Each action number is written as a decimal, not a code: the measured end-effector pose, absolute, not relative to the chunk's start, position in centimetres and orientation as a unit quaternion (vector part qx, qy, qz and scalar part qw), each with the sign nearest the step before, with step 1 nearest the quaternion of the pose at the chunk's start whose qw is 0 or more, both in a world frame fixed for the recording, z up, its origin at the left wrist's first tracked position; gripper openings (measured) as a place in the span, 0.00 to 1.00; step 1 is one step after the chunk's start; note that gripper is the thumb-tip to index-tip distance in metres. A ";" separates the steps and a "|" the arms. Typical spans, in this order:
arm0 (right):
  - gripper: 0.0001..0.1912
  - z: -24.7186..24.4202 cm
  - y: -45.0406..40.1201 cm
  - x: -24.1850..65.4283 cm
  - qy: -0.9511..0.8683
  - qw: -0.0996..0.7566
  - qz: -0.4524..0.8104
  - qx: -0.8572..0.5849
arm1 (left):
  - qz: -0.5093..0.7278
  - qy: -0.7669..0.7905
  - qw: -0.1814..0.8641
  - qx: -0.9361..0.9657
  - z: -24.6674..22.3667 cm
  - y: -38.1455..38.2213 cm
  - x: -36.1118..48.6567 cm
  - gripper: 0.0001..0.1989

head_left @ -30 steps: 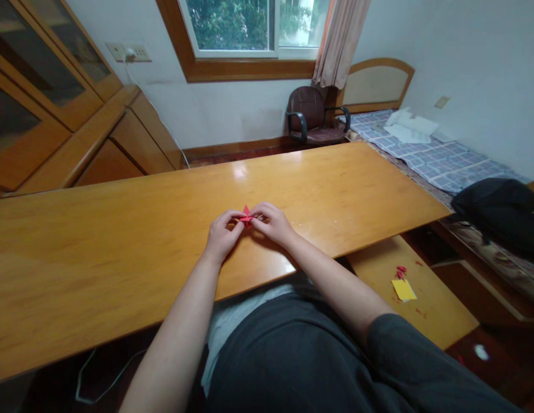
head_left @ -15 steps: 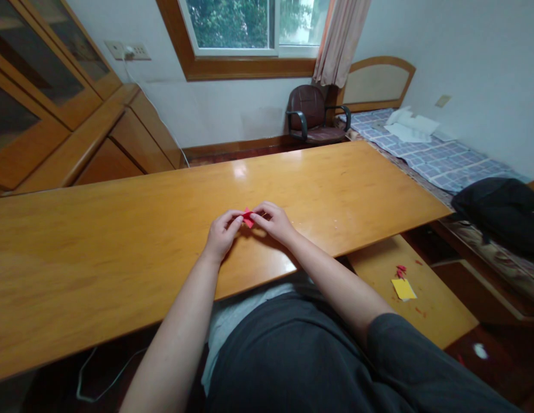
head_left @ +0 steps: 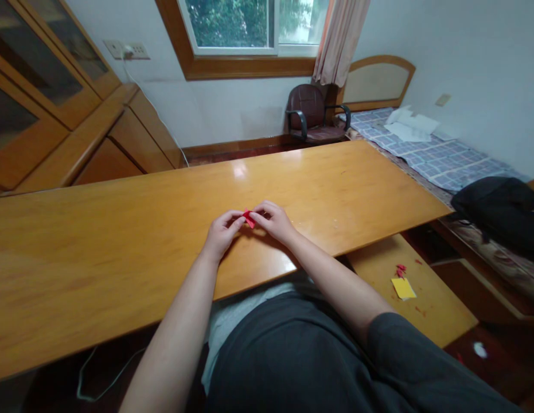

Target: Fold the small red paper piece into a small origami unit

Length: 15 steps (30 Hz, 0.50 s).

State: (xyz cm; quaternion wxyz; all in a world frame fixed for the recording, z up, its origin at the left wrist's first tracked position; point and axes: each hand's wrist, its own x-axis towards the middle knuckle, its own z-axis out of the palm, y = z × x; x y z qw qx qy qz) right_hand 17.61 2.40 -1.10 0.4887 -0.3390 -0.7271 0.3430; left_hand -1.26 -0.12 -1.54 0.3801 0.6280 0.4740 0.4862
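Both hands meet just above the wooden table [head_left: 172, 229], around a small folded piece of red paper [head_left: 250, 219]. My left hand [head_left: 222, 232] pinches its left side between thumb and fingers. From the right, my right hand [head_left: 273, 221] pinches the same paper, thumb on the near face. Fingertips cover part of the paper, so its full folded shape is hidden.
On a lower board [head_left: 430, 310] at the right lie a yellow paper square [head_left: 404, 288], small red folded pieces [head_left: 400, 269] and scraps. A black bag [head_left: 499, 212] rests on the bed [head_left: 443, 158]. A brown chair [head_left: 307, 112] stands beyond the table.
The red paper has tilted slightly between my fingers and shows a different outline. Both hands stay in almost the same place and keep their pinch.
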 end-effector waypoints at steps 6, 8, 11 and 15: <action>0.17 -1.1 2.6 17.8 -0.710 0.478 0.394 -0.334 | 0.498 0.480 0.394 0.606 -1.3 -0.1 -1.2 0.15; 0.18 -1.2 2.8 18.0 -0.708 0.476 0.409 -0.323 | 0.505 0.482 0.394 0.598 -1.1 -0.1 -1.2 0.15; 0.18 -1.3 3.0 18.3 -0.703 0.477 0.435 -0.297 | 0.511 0.484 0.393 0.591 -0.9 -0.1 -1.2 0.15; 0.17 -1.5 3.1 18.6 -0.690 0.462 0.483 -0.277 | 0.520 0.490 0.387 0.582 -1.2 0.1 -1.4 0.16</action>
